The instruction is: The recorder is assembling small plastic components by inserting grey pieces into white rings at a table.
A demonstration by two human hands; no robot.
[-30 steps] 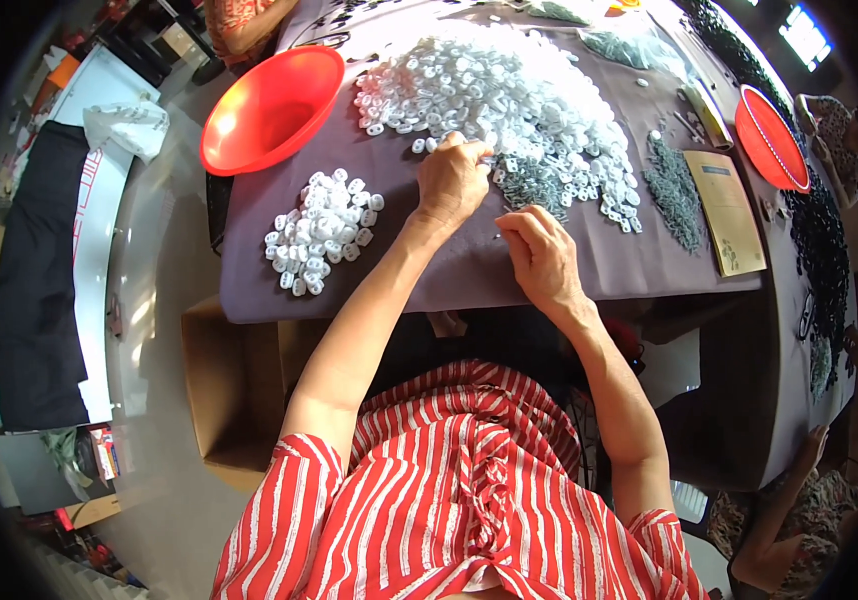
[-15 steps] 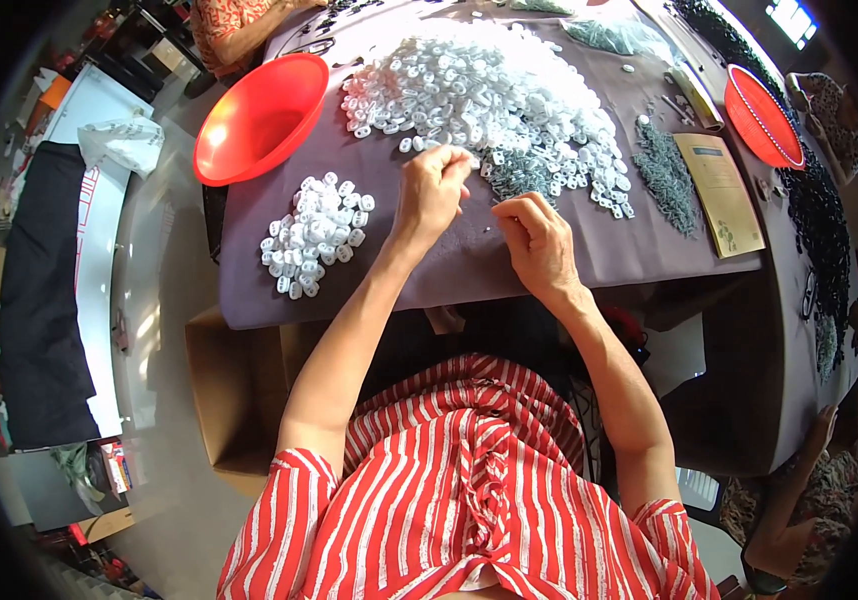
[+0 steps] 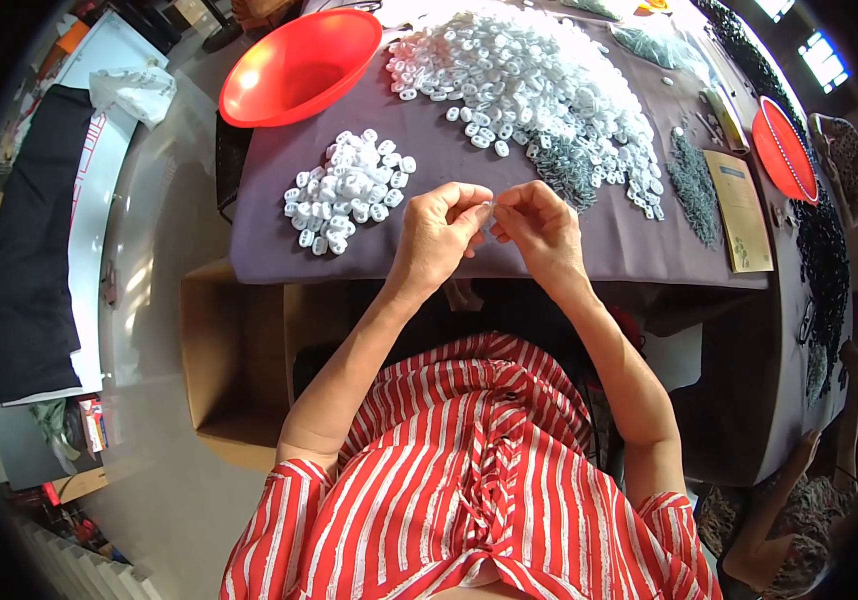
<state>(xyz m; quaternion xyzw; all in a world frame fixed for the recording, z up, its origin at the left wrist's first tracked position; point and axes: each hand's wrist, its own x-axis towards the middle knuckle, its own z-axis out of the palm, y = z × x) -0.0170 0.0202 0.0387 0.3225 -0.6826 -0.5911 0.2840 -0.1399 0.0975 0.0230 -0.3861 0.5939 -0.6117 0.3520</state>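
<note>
Both my left hand [image 3: 434,240] and my right hand [image 3: 546,232] are pinching narrowly, each grip holding at a small pale piece [image 3: 490,206] above the near middle of the surface [image 3: 429,150]. From this end I am judging the step as close fingertip work, perhaps fitting parts together; the next move is probably calling for steady, well-aligned pinches. Fingers are hiding most of the piece, so I am not managing to tell its long axis or pointing direction. White pieces [image 3: 347,190] are lying heaped to the left, grey pieces [image 3: 564,172] just far and right.
</note>
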